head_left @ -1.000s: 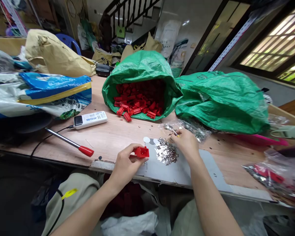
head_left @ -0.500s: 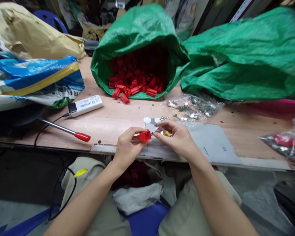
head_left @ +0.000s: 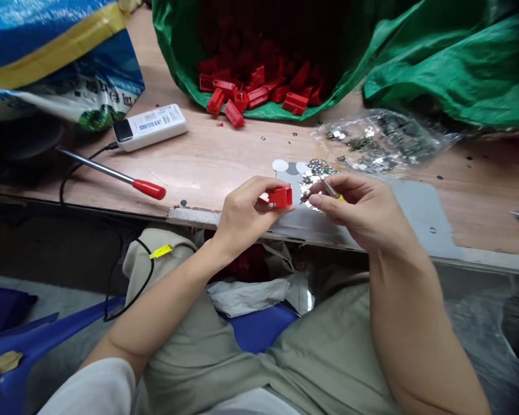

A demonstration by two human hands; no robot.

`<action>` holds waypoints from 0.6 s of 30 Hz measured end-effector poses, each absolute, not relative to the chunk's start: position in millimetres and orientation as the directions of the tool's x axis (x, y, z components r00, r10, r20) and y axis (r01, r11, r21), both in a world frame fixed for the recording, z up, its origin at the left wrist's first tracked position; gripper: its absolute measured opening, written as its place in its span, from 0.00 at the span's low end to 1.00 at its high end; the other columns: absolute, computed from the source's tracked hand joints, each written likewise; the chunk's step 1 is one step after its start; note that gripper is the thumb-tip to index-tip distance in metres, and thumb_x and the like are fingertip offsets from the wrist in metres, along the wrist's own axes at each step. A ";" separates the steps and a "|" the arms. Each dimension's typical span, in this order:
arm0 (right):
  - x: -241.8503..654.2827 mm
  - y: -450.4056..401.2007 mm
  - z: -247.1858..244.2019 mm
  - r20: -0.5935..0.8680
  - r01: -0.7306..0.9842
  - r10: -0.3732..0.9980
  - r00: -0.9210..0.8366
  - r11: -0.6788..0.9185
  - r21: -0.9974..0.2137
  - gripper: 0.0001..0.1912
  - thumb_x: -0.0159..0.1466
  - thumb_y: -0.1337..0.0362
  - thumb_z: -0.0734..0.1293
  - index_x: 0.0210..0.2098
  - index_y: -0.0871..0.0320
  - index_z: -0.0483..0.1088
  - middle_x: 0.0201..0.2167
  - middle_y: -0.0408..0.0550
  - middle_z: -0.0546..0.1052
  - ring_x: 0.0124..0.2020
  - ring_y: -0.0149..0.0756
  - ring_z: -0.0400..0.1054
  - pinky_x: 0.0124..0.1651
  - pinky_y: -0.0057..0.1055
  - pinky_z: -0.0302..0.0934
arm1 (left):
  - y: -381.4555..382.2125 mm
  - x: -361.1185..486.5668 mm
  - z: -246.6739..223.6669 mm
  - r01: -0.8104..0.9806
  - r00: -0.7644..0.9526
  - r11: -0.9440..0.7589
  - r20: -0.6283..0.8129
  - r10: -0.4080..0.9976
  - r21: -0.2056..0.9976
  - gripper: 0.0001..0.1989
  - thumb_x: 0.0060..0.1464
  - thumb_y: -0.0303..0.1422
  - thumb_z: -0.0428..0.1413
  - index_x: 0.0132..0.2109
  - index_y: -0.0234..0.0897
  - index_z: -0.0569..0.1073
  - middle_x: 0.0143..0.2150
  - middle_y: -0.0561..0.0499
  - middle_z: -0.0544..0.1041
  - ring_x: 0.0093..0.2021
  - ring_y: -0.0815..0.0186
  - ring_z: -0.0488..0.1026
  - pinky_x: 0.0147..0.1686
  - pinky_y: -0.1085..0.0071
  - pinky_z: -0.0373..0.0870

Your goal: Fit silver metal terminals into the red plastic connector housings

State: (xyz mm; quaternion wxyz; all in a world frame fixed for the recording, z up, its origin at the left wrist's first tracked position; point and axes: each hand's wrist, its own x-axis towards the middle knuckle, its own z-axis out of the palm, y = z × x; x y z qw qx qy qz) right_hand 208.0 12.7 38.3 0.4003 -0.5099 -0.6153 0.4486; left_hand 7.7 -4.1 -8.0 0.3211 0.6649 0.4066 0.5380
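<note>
A small red plastic housing (head_left: 282, 197) is pinched between the thumb and fingers of my left hand (head_left: 248, 212), its open end facing right. My right hand (head_left: 363, 206) holds a thin tool (head_left: 331, 189) with a metal shaft and a yellow part. Its thumb and forefinger tips meet over a pile of small shiny metal pieces (head_left: 309, 183); whether they pinch one of these is too small to tell. The two hands are apart, above a grey sheet (head_left: 419, 210) at the table's front edge.
Behind my hands, a green sack (head_left: 179, 69) lies open with many red housings (head_left: 259, 95). A clear bag of metal parts (head_left: 380, 144) is at the back right. On the left are a white device (head_left: 153, 127), a red-handled rod (head_left: 149, 189) and a blue-and-white bag (head_left: 64, 63).
The view has tilted down and come closer. My right hand has moved away from the red housing to the metal pieces. The housing, still in my left hand, has turned so its opening faces right.
</note>
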 end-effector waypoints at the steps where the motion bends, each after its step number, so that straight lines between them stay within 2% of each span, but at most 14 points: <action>1: 208.9 12.2 39.1 0.025 0.271 0.987 -0.162 0.068 -0.960 0.18 0.51 0.51 0.81 0.32 0.56 0.77 0.31 0.47 0.78 0.30 0.37 0.70 0.28 0.30 0.64 | -4.0 7.3 -7.7 0.205 0.095 -0.466 0.457 0.885 0.861 0.12 0.54 0.30 0.65 0.46 0.37 0.77 0.45 0.48 0.80 0.43 0.65 0.79 0.40 0.73 0.79; 6: 218.9 9.2 44.4 0.007 0.309 0.989 -0.149 0.054 -0.950 0.12 0.53 0.60 0.79 0.33 0.57 0.78 0.30 0.46 0.78 0.28 0.33 0.68 0.30 0.31 0.62 | -2.9 4.5 -7.0 0.217 0.090 -0.470 0.462 0.882 0.855 0.12 0.54 0.30 0.66 0.45 0.36 0.76 0.45 0.49 0.80 0.45 0.65 0.79 0.41 0.73 0.78; 9: 220.8 10.9 38.1 0.031 0.430 0.995 -0.091 0.067 -0.900 0.09 0.56 0.61 0.76 0.34 0.58 0.79 0.29 0.46 0.79 0.27 0.33 0.67 0.30 0.31 0.61 | -2.4 3.5 -6.4 0.199 0.077 -0.461 0.455 0.887 0.865 0.12 0.54 0.29 0.66 0.45 0.36 0.76 0.45 0.49 0.80 0.44 0.66 0.79 0.41 0.73 0.77; 12: 216.1 17.0 24.2 0.164 0.671 0.978 -0.130 0.208 -0.712 0.06 0.59 0.63 0.74 0.34 0.59 0.80 0.30 0.48 0.80 0.27 0.34 0.66 0.32 0.32 0.59 | -2.2 3.0 -5.8 0.178 0.068 -0.450 0.445 0.893 0.875 0.11 0.54 0.29 0.65 0.45 0.36 0.76 0.45 0.49 0.80 0.44 0.66 0.78 0.41 0.74 0.77; 15: 212.5 20.3 19.2 0.339 0.789 0.912 -0.231 0.379 -0.483 0.05 0.62 0.64 0.73 0.37 0.59 0.80 0.37 0.51 0.79 0.28 0.34 0.66 0.35 0.32 0.60 | -2.0 2.5 -5.6 0.159 0.059 -0.448 0.444 0.894 0.880 0.11 0.55 0.29 0.65 0.45 0.36 0.76 0.45 0.50 0.80 0.44 0.67 0.78 0.40 0.75 0.77; 17: 217.2 13.3 26.7 0.409 0.804 0.888 -0.209 0.395 -0.446 0.08 0.63 0.62 0.73 0.41 0.58 0.81 0.37 0.51 0.78 0.28 0.34 0.66 0.35 0.33 0.60 | -1.9 1.9 -5.8 0.152 0.050 -0.444 0.442 0.896 0.883 0.12 0.54 0.29 0.65 0.45 0.36 0.75 0.45 0.50 0.80 0.43 0.67 0.78 0.40 0.75 0.77; 18: 222.5 5.8 32.5 0.384 0.791 0.904 -0.185 0.369 -0.488 0.10 0.64 0.59 0.73 0.41 0.57 0.81 0.35 0.50 0.77 0.28 0.35 0.65 0.33 0.33 0.60 | -1.9 1.5 -5.8 0.150 0.045 -0.441 0.439 0.897 0.885 0.12 0.53 0.29 0.66 0.45 0.36 0.75 0.45 0.50 0.80 0.43 0.67 0.78 0.40 0.76 0.77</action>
